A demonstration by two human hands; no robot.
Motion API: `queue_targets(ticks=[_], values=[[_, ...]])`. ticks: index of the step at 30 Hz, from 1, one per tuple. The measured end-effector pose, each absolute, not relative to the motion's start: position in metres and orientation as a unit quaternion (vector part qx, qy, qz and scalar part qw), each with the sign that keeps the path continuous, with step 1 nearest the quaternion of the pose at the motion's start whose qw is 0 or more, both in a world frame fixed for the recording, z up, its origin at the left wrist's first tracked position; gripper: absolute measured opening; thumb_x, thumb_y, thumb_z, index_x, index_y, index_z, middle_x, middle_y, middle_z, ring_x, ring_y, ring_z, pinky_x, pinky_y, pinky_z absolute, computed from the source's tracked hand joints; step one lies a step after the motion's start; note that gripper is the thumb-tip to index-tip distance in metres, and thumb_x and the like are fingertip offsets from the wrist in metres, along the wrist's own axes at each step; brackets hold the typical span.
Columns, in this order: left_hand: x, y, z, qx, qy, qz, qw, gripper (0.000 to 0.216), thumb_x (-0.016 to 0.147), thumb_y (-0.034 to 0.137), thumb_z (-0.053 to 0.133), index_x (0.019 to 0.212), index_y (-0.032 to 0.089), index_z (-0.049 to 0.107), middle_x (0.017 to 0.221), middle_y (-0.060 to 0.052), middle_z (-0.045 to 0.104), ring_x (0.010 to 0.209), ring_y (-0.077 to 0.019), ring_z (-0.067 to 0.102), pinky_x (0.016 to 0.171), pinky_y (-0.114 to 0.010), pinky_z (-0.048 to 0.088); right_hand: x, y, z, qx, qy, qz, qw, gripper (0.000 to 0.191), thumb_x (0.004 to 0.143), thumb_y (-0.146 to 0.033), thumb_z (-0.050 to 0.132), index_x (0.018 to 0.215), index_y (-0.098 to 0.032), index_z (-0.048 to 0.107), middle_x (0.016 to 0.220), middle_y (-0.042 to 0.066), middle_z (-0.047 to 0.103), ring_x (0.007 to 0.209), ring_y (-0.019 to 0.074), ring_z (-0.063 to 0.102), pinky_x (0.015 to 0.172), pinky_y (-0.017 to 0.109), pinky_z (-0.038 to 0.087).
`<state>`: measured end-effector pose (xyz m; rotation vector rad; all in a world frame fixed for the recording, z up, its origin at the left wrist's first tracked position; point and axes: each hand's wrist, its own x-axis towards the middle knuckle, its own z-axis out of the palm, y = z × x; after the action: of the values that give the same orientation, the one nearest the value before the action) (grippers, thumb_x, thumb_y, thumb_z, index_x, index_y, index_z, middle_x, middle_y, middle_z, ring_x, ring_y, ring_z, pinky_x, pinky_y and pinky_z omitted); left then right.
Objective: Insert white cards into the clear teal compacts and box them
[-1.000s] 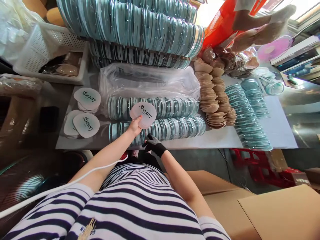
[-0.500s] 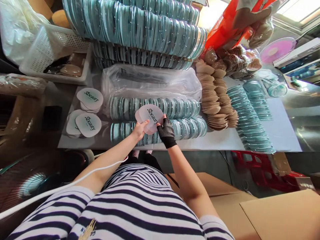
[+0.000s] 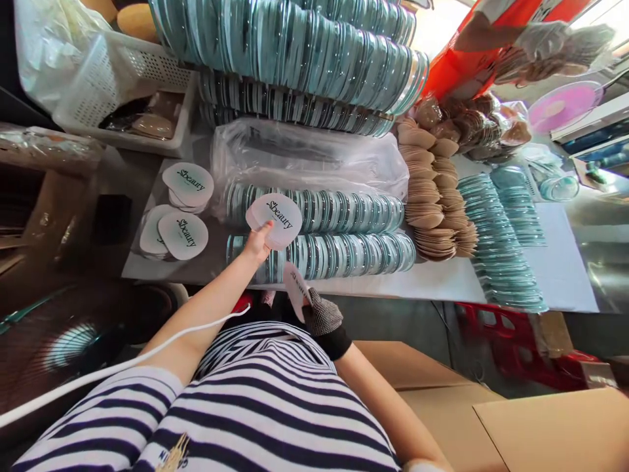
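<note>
My bare left hand [image 3: 258, 244] grips a small stack of white rounded cards [image 3: 281, 221] printed "beauty", thumb on top, held above the near rows of clear plastic packs. In my right hand [image 3: 320, 313], which wears a dark fingerless glove, is a single printed card [image 3: 296, 292], tilted on edge in front of the table's near edge. Beneath the left hand's cards run two rows of clear plastic packs [image 3: 344, 255]. More printed cards lie in two piles at the left, an upper pile [image 3: 189, 183] and a lower pile [image 3: 183, 236].
Behind the rows lies a clear plastic bag [image 3: 314, 154], with tall stacks of clear packs [image 3: 289, 52] beyond. Brown pads [image 3: 425, 196] and more clear packs [image 3: 506, 242] stand right. A white basket [image 3: 122, 85] is at left. Another person's gloved hand [image 3: 543, 40] holds a bundle.
My hands have moved apart. The right hand has drawn one card off the stack, down toward my body; the left keeps the others and has shifted slightly left.
</note>
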<state>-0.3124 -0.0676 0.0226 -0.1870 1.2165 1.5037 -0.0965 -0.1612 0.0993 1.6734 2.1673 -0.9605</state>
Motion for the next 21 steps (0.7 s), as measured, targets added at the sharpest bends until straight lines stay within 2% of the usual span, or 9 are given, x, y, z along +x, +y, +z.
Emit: queue_targets(ticks=[2,5,8,11,15,21], values=[[-0.315,-0.069,0.019,-0.082,0.505,0.641,0.573,0.041,0.075,0.015,0.075,0.114,0.021,0.065,0.105,-0.005,0.074,0.104,-0.021,0.067,0.101,-0.042,0.05,-0.111,-0.168,0.097,0.545,0.736,-0.357,0.186,0.045,0.089,-0.03,0.048,0.134,-0.027,0.051,0.092,0.007,0.073,0.076,0.0237,0.069,0.067,0.033,0.051],[-0.312,-0.071,0.017,-0.074,0.495,0.641,0.581,0.042,0.074,0.015,0.076,0.114,0.02,0.066,0.105,-0.006,0.074,0.107,-0.0229,0.066,0.102,-0.044,0.048,-0.145,-0.15,0.081,0.543,0.713,-0.387,0.218,0.039,0.093,-0.032,0.045,0.131,-0.024,0.05,0.098,0.012,0.072,0.086,0.026,0.069,0.072,0.035,0.049],[-0.311,-0.071,0.017,-0.069,0.491,0.644,0.583,0.045,0.072,0.016,0.078,0.114,0.021,0.066,0.107,-0.006,0.074,0.109,-0.0236,0.066,0.103,-0.044,0.048,-0.169,-0.131,0.067,0.563,0.704,-0.385,0.198,0.036,0.095,-0.038,0.043,0.125,-0.021,0.051,0.105,0.014,0.07,0.093,0.0259,0.068,0.074,0.033,0.046],[-0.314,-0.072,0.018,-0.077,0.491,0.644,0.582,0.044,0.072,0.016,0.078,0.115,0.02,0.065,0.108,-0.007,0.073,0.109,-0.024,0.065,0.103,-0.045,0.047,-0.168,-0.133,0.066,0.584,0.7,-0.376,0.169,0.037,0.094,-0.047,0.045,0.119,-0.021,0.053,0.099,0.011,0.071,0.089,0.0236,0.068,0.07,0.03,0.044],[-0.318,-0.073,0.017,-0.088,0.484,0.643,0.587,0.042,0.074,0.015,0.076,0.115,0.021,0.065,0.109,-0.007,0.073,0.11,-0.0236,0.065,0.104,-0.045,0.047,-0.155,-0.146,0.066,0.603,0.684,-0.387,0.137,0.023,0.096,-0.035,0.041,0.107,-0.022,0.057,0.097,0.006,0.071,0.085,0.0186,0.067,0.067,0.025,0.041],[-0.322,-0.076,0.015,-0.084,0.462,0.645,0.602,0.042,0.074,0.019,0.076,0.115,0.021,0.064,0.115,-0.007,0.07,0.117,-0.0258,0.061,0.104,-0.048,0.046,-0.165,-0.14,0.039,0.59,0.711,-0.346,0.163,0.028,0.098,-0.029,0.037,0.114,-0.019,0.058,0.097,0.01,0.071,0.086,0.0199,0.067,0.069,0.026,0.043]])
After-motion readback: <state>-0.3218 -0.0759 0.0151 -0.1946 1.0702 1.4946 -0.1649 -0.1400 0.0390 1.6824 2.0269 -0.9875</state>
